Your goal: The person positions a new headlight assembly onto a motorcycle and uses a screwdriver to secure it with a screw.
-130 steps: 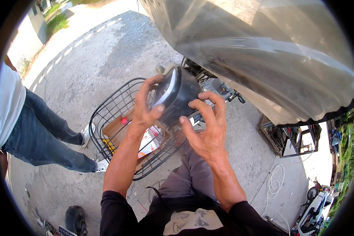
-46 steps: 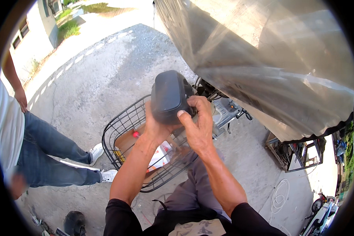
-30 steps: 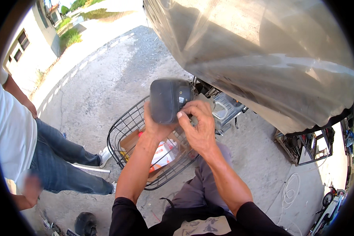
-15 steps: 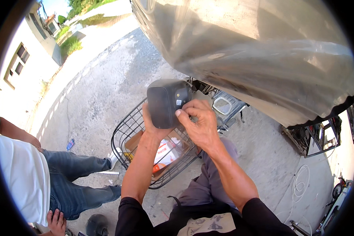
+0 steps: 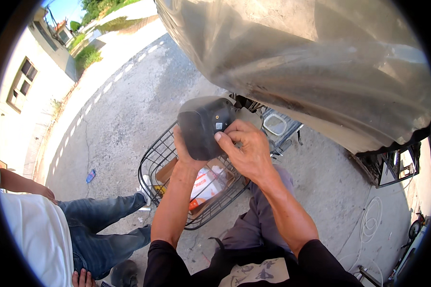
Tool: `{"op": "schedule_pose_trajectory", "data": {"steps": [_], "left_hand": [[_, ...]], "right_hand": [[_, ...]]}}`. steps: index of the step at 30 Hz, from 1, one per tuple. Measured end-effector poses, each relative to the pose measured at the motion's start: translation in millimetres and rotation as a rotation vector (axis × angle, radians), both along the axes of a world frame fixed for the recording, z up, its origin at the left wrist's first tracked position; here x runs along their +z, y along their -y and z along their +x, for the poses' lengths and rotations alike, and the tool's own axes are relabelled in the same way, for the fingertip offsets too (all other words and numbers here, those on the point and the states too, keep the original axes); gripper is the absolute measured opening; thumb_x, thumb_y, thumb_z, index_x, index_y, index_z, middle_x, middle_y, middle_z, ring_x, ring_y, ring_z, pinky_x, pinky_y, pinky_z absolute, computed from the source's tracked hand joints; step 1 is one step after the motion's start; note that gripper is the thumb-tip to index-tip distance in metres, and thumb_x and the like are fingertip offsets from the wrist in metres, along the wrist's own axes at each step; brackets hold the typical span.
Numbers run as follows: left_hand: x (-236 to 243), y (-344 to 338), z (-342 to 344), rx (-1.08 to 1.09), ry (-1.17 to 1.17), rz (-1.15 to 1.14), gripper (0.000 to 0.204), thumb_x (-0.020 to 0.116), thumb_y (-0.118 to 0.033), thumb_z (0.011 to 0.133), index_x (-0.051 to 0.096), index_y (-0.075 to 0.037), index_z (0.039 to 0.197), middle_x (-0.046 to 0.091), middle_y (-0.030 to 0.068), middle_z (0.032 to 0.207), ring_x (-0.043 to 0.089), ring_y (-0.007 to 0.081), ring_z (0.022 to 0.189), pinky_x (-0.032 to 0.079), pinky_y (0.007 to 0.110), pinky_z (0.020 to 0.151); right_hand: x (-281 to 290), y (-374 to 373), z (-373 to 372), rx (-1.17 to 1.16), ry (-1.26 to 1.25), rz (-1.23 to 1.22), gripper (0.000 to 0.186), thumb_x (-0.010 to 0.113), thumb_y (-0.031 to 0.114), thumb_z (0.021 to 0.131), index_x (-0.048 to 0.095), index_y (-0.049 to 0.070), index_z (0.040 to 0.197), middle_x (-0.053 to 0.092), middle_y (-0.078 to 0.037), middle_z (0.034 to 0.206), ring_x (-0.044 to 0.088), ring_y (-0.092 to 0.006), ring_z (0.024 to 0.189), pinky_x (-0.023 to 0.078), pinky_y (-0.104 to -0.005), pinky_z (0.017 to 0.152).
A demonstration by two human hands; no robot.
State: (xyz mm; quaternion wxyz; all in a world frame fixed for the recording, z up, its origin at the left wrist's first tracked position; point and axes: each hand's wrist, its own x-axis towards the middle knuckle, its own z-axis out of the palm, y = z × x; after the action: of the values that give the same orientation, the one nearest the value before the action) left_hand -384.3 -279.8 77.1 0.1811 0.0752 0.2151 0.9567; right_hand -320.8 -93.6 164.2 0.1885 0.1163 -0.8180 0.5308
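A black, rounded, box-like housing [image 5: 196,136] is held up over the wire basket, its smooth dark side facing left. A small gold-coloured ring and a pale square sticker [image 5: 219,126] show on its right side. My left hand [image 5: 183,150] grips the housing from the left and below; most of its fingers are hidden behind it. My right hand [image 5: 246,148] is at the housing's right side, thumb and bent fingers pinched together just below the sticker. What lies between those fingertips is hidden. Below, the black wire basket [image 5: 146,191] holds a white-and-orange package [image 5: 207,185] and brown cardboard.
A person in a white shirt [image 5: 33,234] and jeans stands at left. A large grey plastic cover [image 5: 316,76] hangs over the upper right. A metal-framed object [image 5: 397,167] and a coiled white hose [image 5: 370,220] lie at right. Concrete ground [image 5: 115,143] surrounds the basket.
The view has shifted slightly, so the person at left appears further right. My hands keep nearly the same hold, and the housing is tilted a little differently.
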Motion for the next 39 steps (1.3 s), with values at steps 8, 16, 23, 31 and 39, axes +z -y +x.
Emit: {"op": "schedule_pose_trajectory", "data": {"steps": [8, 16, 23, 31, 39], "left_hand": [[17, -6, 2, -0.038, 0.016, 0.065, 0.076, 0.046, -0.067, 0.107, 0.059, -0.01, 0.155, 0.065, 0.0179, 0.152, 0.064, 0.0403, 0.136, 0.05, 0.062, 0.119], [28, -12, 2, 0.0, 0.087, -0.014, 0.083, 0.045, -0.066, 0.105, 0.052, -0.006, 0.161, 0.065, 0.0167, 0.152, 0.067, 0.0355, 0.134, 0.056, 0.054, 0.116], [28, -12, 2, 0.037, 0.002, -0.013, 0.082, 0.044, -0.064, 0.105, 0.051, -0.006, 0.163, 0.063, 0.0185, 0.155, 0.066, 0.0359, 0.137, 0.056, 0.054, 0.116], [19, -9, 1, 0.07, -0.057, -0.111, 0.093, 0.05, -0.074, 0.102, 0.047, -0.006, 0.166, 0.058, 0.022, 0.161, 0.063, 0.0395, 0.142, 0.055, 0.056, 0.12], [9, -7, 4, 0.073, -0.114, -0.204, 0.114, 0.057, -0.088, 0.091, 0.043, -0.005, 0.169, 0.057, 0.0223, 0.162, 0.063, 0.0385, 0.143, 0.055, 0.053, 0.119]], "right_hand": [[18, 0, -7, 0.003, 0.203, 0.02, 0.043, 0.077, 0.037, 0.096, 0.079, -0.002, 0.08, 0.071, -0.011, 0.086, 0.07, -0.0349, 0.079, 0.052, -0.0453, 0.071], [21, 0, -4, -0.021, 0.264, 0.023, 0.046, 0.078, 0.041, 0.095, 0.081, -0.002, 0.079, 0.07, -0.011, 0.081, 0.07, -0.0368, 0.07, 0.05, -0.0471, 0.065], [13, -2, -7, -0.02, 0.222, 0.057, 0.043, 0.08, 0.035, 0.095, 0.077, -0.005, 0.08, 0.064, -0.01, 0.076, 0.06, -0.0255, 0.063, 0.046, -0.0395, 0.062], [4, -11, -1, 0.006, 0.185, 0.03, 0.043, 0.078, 0.035, 0.097, 0.077, -0.005, 0.08, 0.066, -0.01, 0.078, 0.063, -0.0285, 0.066, 0.047, -0.0412, 0.064], [3, -19, 3, 0.02, 0.153, -0.001, 0.045, 0.078, 0.036, 0.099, 0.079, -0.004, 0.078, 0.069, -0.011, 0.08, 0.068, -0.0327, 0.068, 0.049, -0.0427, 0.063]]}}
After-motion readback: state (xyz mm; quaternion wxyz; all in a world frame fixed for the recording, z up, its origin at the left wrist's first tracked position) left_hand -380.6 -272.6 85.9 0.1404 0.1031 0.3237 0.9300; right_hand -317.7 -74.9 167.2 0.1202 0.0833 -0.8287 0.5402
